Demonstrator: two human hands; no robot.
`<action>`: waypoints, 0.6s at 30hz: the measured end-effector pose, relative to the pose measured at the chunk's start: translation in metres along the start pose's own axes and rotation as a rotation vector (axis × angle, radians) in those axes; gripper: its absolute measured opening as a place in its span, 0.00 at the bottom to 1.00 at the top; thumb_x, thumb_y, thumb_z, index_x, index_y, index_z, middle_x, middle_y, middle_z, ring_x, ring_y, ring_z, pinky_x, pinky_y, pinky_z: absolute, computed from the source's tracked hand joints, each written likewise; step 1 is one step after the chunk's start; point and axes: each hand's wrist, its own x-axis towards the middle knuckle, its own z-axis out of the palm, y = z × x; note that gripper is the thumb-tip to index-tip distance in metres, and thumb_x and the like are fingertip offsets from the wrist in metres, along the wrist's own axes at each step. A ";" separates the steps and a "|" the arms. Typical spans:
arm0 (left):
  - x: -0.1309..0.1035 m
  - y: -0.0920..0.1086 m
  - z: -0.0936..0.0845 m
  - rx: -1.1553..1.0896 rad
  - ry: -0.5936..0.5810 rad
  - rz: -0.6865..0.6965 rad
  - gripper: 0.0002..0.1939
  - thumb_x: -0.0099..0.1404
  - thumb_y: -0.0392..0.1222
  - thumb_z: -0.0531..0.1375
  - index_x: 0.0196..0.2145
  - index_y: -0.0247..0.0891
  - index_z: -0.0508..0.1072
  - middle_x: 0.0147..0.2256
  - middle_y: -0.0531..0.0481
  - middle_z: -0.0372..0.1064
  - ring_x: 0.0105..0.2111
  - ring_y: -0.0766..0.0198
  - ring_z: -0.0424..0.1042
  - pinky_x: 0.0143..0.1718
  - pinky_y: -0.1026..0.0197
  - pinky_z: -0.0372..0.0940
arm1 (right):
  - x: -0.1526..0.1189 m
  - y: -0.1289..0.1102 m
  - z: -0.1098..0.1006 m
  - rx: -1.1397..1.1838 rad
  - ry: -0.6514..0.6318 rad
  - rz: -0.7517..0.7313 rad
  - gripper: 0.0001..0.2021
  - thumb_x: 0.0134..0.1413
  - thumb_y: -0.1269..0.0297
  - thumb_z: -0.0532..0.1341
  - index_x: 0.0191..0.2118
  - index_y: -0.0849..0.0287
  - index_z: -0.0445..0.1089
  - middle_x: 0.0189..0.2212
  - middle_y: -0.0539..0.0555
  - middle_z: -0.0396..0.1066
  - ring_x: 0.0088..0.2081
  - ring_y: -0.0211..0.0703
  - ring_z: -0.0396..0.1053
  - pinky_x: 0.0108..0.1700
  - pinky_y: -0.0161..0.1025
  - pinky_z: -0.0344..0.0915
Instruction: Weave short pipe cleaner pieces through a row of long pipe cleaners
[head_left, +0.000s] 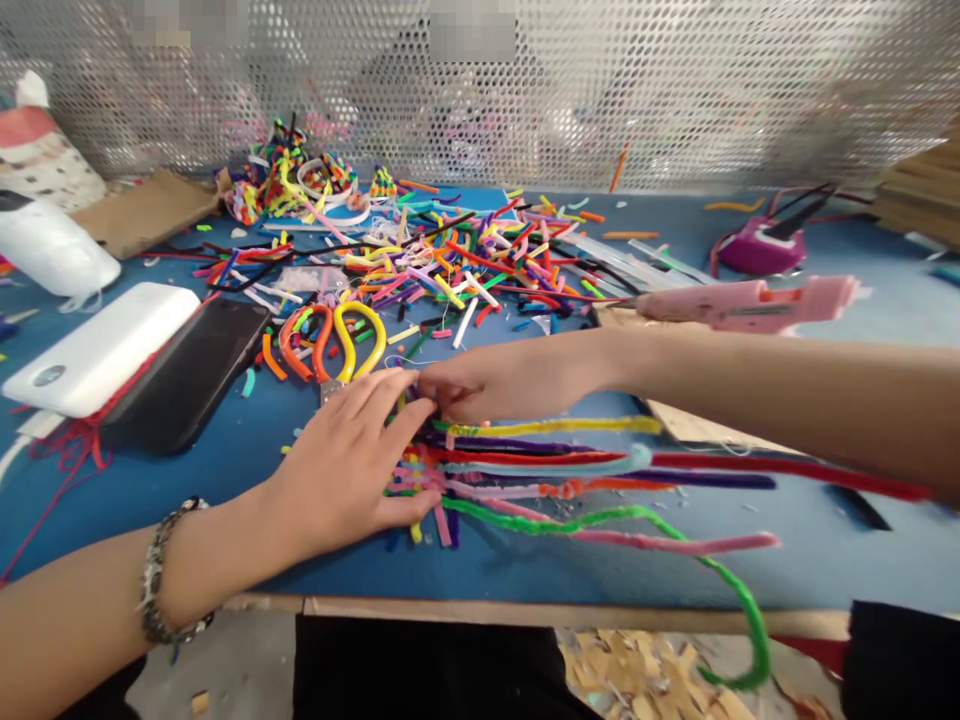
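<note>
Several coloured pipe cleaners are woven together at one end into a small patch (429, 470) on the blue table. Their loose lengths fan to the right, among them a yellow pipe cleaner (562, 427) and a green pipe cleaner (540, 522) whose tip curls over the table's front edge. My left hand (352, 450) lies over the patch, fingers stretched out and pressing on it, hiding its left part. At the patch's upper edge is my right hand (502, 385), fingers closed in a pinch; whatever they grip is hidden beneath them.
Scissors (346, 340) with orange and yellow handles lie beyond my left hand. A heap of pipe-cleaner offcuts (442, 255) spreads behind. A pink glue gun (750, 303) rests past my right forearm. A black phone (187, 375) and white power bank (101, 348) are left; a perforated metal screen (570, 110) stands behind.
</note>
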 end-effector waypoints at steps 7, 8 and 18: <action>0.002 0.000 -0.003 -0.118 -0.028 0.044 0.25 0.65 0.53 0.54 0.52 0.30 0.64 0.53 0.37 0.65 0.55 0.51 0.63 0.56 0.47 0.56 | -0.020 0.004 -0.020 0.025 -0.265 0.216 0.08 0.56 0.70 0.54 0.36 0.63 0.70 0.22 0.46 0.66 0.21 0.31 0.62 0.23 0.30 0.57; 0.003 0.001 -0.004 -0.127 -0.022 0.053 0.25 0.66 0.52 0.54 0.52 0.30 0.64 0.53 0.38 0.66 0.55 0.51 0.64 0.56 0.47 0.56 | -0.020 0.004 -0.021 0.026 -0.261 0.247 0.08 0.56 0.70 0.54 0.35 0.63 0.70 0.21 0.45 0.64 0.19 0.30 0.60 0.22 0.30 0.55; 0.005 0.001 -0.007 -0.224 -0.075 0.054 0.25 0.66 0.50 0.56 0.54 0.28 0.61 0.50 0.39 0.70 0.49 0.55 0.70 0.55 0.48 0.60 | -0.007 0.003 -0.015 0.010 -0.219 0.114 0.09 0.54 0.76 0.55 0.33 0.64 0.73 0.21 0.44 0.65 0.21 0.27 0.58 0.27 0.29 0.56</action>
